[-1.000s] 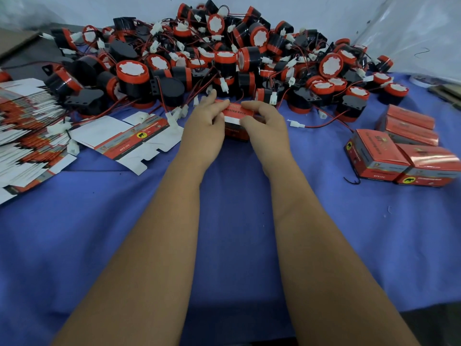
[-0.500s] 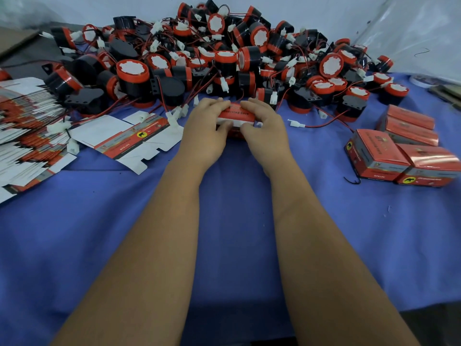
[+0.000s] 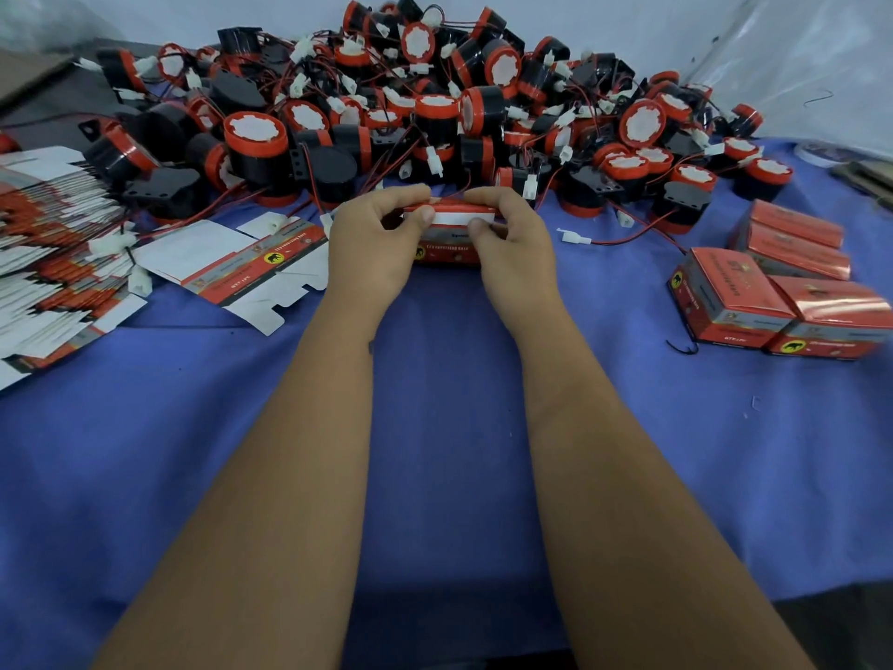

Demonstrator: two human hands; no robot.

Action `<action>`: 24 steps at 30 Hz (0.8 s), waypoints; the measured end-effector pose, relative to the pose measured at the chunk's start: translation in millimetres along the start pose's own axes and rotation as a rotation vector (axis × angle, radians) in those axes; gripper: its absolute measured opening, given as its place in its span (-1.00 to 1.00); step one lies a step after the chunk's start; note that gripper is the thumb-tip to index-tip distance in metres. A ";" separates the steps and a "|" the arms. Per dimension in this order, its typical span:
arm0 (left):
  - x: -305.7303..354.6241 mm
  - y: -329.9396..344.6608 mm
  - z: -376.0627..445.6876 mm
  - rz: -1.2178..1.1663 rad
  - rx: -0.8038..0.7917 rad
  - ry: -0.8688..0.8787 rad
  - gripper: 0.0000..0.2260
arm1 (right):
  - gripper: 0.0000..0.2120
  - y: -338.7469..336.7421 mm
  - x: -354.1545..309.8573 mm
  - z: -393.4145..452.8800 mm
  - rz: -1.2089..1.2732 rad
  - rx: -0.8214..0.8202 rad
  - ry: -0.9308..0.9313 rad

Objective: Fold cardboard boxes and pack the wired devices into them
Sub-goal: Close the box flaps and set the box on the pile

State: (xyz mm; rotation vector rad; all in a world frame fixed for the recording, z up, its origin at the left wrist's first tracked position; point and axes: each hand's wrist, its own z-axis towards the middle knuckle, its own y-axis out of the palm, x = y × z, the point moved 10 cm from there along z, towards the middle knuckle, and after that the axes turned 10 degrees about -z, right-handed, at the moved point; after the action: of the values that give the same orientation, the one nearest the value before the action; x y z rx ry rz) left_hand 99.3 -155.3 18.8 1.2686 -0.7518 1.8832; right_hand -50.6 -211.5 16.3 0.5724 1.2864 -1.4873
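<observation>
A small red cardboard box [image 3: 449, 246] stands on the blue cloth in front of the device pile. My left hand [image 3: 372, 244] grips its left end, thumb on the white top flap. My right hand [image 3: 514, 239] grips the right end, fingers curled over the top edge. Behind the box lies a big heap of black-and-red wired devices [image 3: 435, 108] with white connectors. One flat unfolded box [image 3: 246, 263] lies to the left of my left hand. What is inside the held box is hidden.
A fanned stack of flat box blanks [image 3: 53, 249] covers the left side. Several closed red boxes [image 3: 783, 287] sit at the right. A loose white connector on a red wire [image 3: 575, 236] lies right of my hand. Blue cloth [image 3: 444, 427] spreads toward me.
Both hands have shifted on the box: fingers now curl over its top and the thumbs press the white flap at the front. The box stays in the same spot.
</observation>
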 end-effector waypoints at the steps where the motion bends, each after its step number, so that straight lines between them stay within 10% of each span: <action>1: -1.9 0.5 1.3 -0.019 -0.011 -0.011 -0.75 | -0.75 -0.5 0.4 -0.5 0.007 0.005 0.008; 24: -7.7 3.5 1.3 -0.169 0.002 -0.033 -0.64 | -0.80 -12.5 11.0 0.8 0.139 0.097 0.077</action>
State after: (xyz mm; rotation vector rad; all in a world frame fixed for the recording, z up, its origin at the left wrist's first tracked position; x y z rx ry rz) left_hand 99.0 -160.2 11.8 1.3250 -0.6395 1.7311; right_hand -65.5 -218.0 12.3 0.7735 1.2129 -1.4293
